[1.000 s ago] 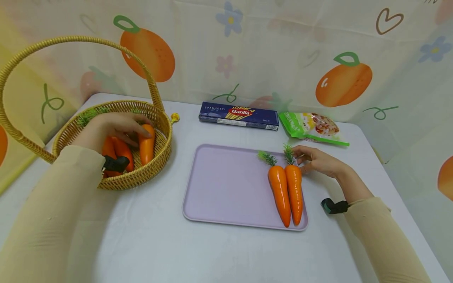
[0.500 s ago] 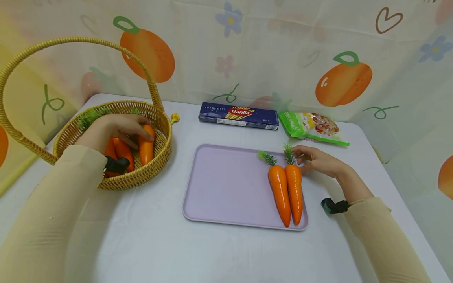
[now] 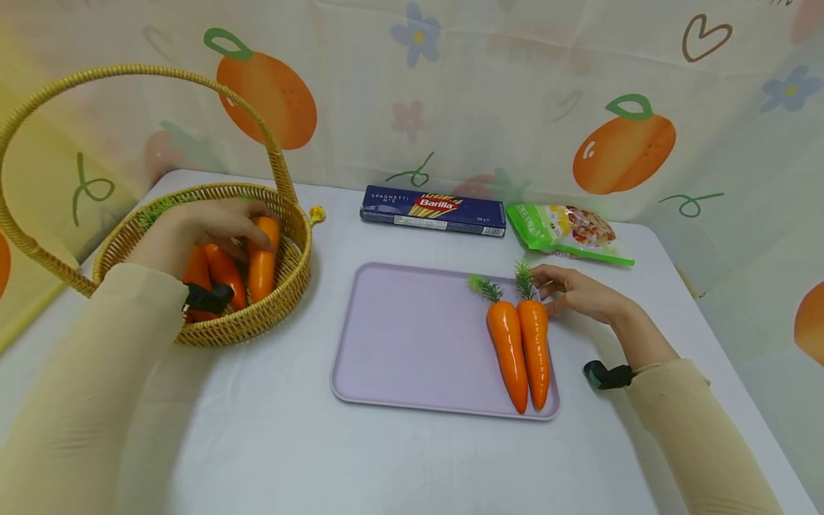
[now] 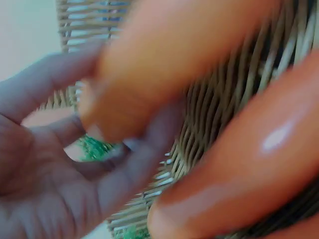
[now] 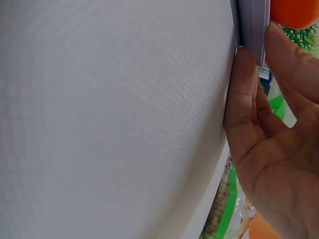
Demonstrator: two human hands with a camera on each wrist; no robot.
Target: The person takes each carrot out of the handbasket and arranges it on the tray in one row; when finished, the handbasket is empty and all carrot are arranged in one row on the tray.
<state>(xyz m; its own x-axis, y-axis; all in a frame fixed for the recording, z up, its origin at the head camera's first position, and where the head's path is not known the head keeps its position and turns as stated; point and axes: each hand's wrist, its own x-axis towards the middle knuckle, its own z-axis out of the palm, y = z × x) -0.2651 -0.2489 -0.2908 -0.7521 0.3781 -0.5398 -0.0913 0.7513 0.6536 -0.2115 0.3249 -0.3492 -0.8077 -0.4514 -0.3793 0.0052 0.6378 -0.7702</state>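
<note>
Clock = head view, 12 far side. Left hand (image 3: 222, 223) is in the wicker basket (image 3: 254, 325) at 10 o'clock, thumb and fingers clamped round the upper end of a carrot (image 3: 262, 263). That carrot sits on the basket's 3 o'clock side, lower end by the rim at 4; a strip of woven floor shows between it and the wall at 3. Other carrots (image 3: 225, 277) lie toward 9. Handle (image 3: 148, 70) arches from about 8 to 2; forearm passes over the rim near 7.

Right hand (image 3: 582, 295) pinches the tray (image 3: 412, 336) edge at 2. Two tray carrots (image 3: 536, 354) lie along its 3 side, tips just inside the rim at 4; tray floor runs from them to 9. Table (image 3: 309, 429) strip separates tray and basket. Spaghetti box (image 3: 434, 212) sits beyond 12, green bag (image 3: 569, 229) beyond 1–2.
</note>
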